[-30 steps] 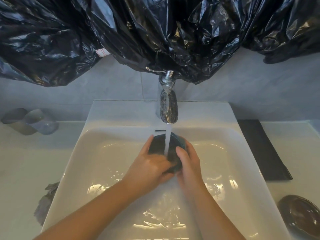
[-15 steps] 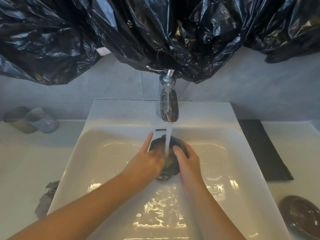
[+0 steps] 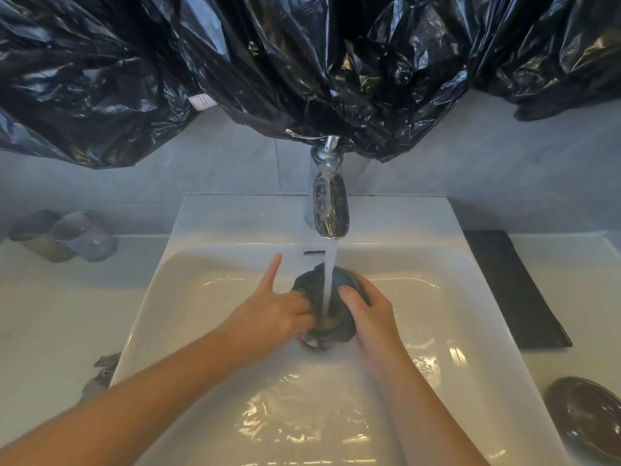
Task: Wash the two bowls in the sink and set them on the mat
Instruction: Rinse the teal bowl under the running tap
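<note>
So the dark teal bowl (image 3: 312, 287) is in the middle of the sink (image 3: 208, 290), right over the drain, with the tap (image 3: 329, 210) running straight into it. The right hand (image 3: 373, 317) has its fingers wrapped round the bowl's right side. The left hand (image 3: 275, 317) rests relaxed fingers on the left rim, index sticking out straight. A black mat (image 3: 510, 287) lies on the worktop (image 3: 50, 314) along the sink's right edge, and a brown bowl (image 3: 588, 415) sits at the near right corner.
</note>
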